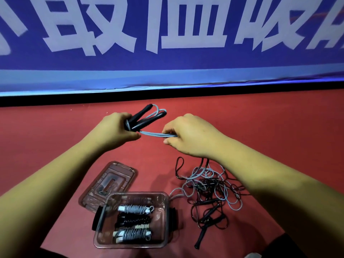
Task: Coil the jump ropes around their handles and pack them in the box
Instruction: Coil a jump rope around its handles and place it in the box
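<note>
Red floor (279, 131), black edge (242, 93) | left hand (117, 127) grips handles (143, 116) | right hand (189, 135) pinches rope (154, 134)

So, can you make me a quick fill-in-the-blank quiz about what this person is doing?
1. The left hand grips ___ black handles.
2. The right hand pinches the grey rope leading from those ___.
3. The clear box holds ___ coiled ropes.
4. The loose tangle lies on the ___ floor.
Missing words: two, handles, three, red.

Three coiled ropes (134, 223) in box (130, 245); lid (128, 171) behind-left, rope tangle (210, 192) right
</note>
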`<state>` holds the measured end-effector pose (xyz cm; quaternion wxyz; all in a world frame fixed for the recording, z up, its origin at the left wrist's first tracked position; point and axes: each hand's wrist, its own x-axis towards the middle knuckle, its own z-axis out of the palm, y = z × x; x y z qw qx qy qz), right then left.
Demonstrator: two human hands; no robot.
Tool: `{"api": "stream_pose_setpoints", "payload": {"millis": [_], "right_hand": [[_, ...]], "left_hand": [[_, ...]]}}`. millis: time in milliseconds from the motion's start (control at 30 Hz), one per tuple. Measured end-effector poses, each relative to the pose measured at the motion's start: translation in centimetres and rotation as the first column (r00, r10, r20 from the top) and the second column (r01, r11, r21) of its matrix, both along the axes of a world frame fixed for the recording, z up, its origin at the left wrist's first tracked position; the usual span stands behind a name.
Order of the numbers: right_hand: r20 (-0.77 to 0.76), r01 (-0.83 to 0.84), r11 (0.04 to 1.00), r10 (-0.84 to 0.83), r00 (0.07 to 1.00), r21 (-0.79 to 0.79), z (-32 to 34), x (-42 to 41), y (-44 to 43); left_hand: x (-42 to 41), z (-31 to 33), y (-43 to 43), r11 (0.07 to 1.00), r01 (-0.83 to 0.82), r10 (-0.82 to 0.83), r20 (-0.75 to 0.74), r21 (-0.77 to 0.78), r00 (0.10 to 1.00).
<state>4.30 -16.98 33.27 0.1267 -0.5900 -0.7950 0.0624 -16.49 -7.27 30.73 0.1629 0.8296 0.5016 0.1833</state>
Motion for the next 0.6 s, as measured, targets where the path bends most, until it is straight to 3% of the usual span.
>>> {"api": "stream_pose_setpoints", "payload": {"millis": [100, 267, 367, 500, 600], "right_hand": [[0.018, -0.001, 1.0, 0.001, 1.0, 0.013, 0.6, -0.4, -0.1], [-0.055, -0.018, 0.999, 0.02, 0.998, 0.035, 1.3, -0.2, 0.7], [-0.064, -0.046, 0.997, 0.049, 0.997, 0.054, 1.0, 0.2, 1.0], [-0.257, -0.039, 0.997, 0.054, 0.965, 0.063, 0.7, 1.0, 1.5], [-0.418, -0.031, 0.999, 0.033, 0.908, 0.012, 0.3, 2.5, 2.0]], "left_hand": [[0.1, -0.4, -0.1, 0.997, 0.07, -0.072, -0.173, -0.018, 0.982], [1.8, -1.0, -1.6, 0.996, 0.083, -0.074, -0.289, 0.019, 0.954], [3.3, -1.5, -2.9, 0.983, 0.179, -0.179, -0.408, -0.04, 0.895], [3.5, -0.8, -4.0, 0.947, 0.249, -0.301, -0.295, -0.203, 0.907], [2.9, -0.2, -3.9, 0.922, 0.337, -0.381, -0.288, -0.191, 0.879]]}}
